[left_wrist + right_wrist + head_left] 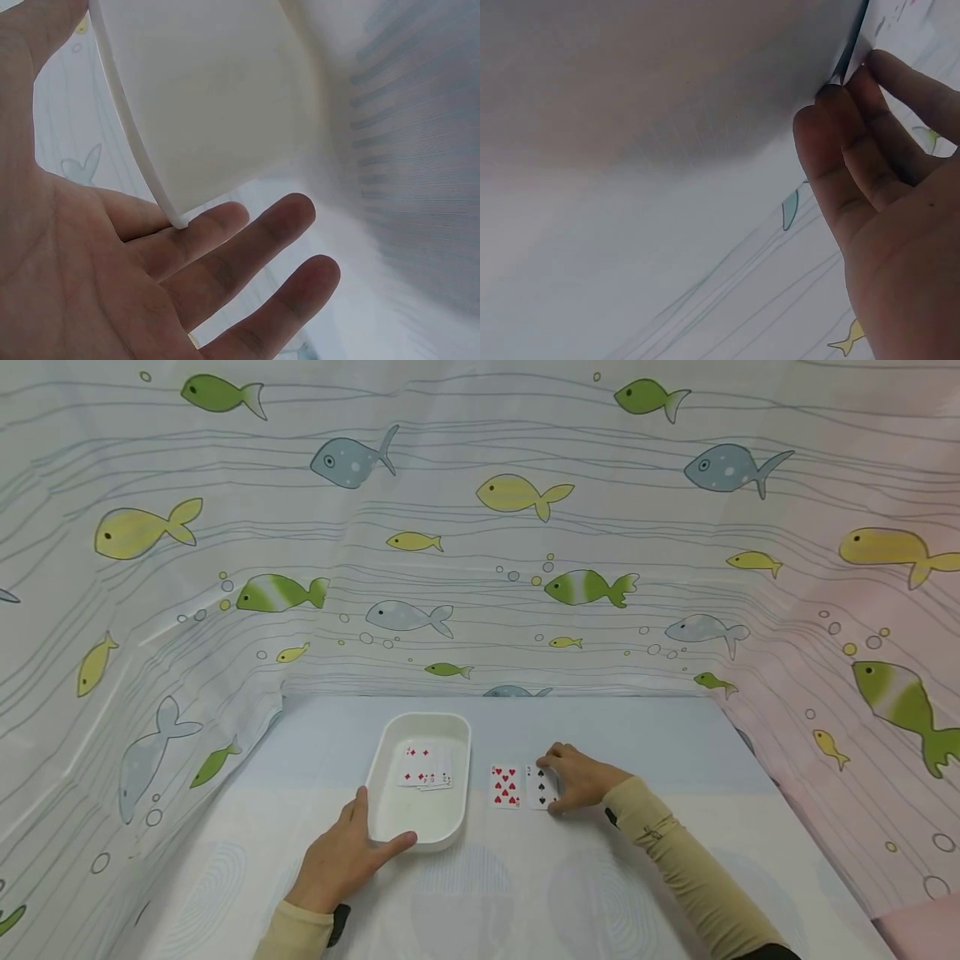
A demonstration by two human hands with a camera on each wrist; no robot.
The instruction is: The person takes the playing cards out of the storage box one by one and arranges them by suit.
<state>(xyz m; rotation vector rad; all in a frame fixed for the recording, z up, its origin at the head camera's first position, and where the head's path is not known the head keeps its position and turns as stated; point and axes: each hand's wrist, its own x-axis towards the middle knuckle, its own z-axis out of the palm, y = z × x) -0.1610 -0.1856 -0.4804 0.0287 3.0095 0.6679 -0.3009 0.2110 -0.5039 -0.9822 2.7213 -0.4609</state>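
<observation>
White tray (414, 814) here, and we see the left hand (343, 857) spread against it, right hand (581, 777) pinching a spade card (538, 787).

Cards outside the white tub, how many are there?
2 that I can see: the hearts card just right of the white tub, and the spades card next to it, held by the right hand. More could be hidden underneath.

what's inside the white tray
The white tray holds overlapping playing cards, face up; the most exposed one shows red diamonds. The others are mostly covered, so their full faces and the exact count can't be seen.
</observation>
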